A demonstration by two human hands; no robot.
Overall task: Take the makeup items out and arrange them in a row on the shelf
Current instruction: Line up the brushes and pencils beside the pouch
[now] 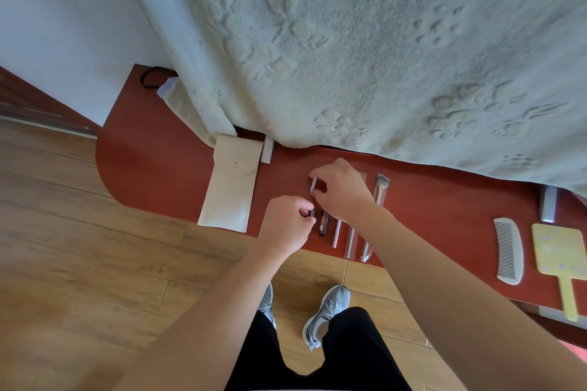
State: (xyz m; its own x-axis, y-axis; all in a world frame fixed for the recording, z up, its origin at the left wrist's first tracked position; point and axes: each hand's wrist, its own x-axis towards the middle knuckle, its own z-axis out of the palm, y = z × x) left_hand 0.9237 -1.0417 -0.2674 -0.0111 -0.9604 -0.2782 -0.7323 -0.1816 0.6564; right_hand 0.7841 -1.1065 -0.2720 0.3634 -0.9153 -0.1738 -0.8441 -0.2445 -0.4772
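Observation:
On the reddish-brown shelf [152, 168] a cream pouch [230, 182] lies flat with its flap shut. To its right lies a row of thin makeup items: a dark pen [323, 227], clear-wrapped sticks [336, 233] and a wrapped brush [380, 189]. My right hand [341, 189] pinches the far end of a slim silver-and-dark makeup stick [313, 189] at the row's left end. My left hand [287, 222] is curled on the stick's near end. The middle of the stick is hidden by my fingers.
A pale fleece blanket [365, 41] hangs over the back of the shelf. A white comb [509, 251] and a yellow hand mirror [560, 254] lie at the right. A black hair tie [152, 76] sits at the far left corner. Wooden floor lies below the shelf edge.

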